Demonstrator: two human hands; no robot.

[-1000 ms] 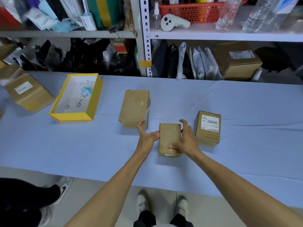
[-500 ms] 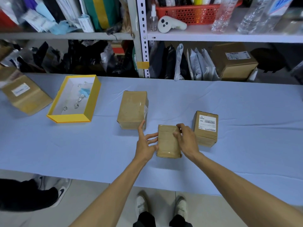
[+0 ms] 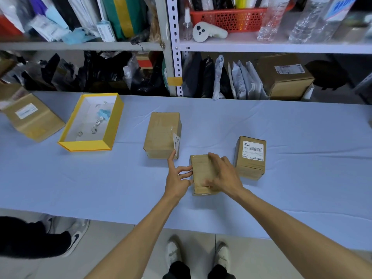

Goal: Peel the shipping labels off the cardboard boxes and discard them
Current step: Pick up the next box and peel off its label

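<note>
Box sits centre frame on desk, no label showing on top. My left hand: fingers straight, apart, touching its left side. My right hand: fingers curled over the top, gripping. Risk: the uneven hold lets it slip in turning and knock the labelled box just right.

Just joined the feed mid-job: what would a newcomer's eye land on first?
Both hands meet at a small cardboard box in the centre: the left hand touches its left side, the right hand, blurred, lies over it. Behind it, a larger box shows a label partly peeled at its right edge.
</note>
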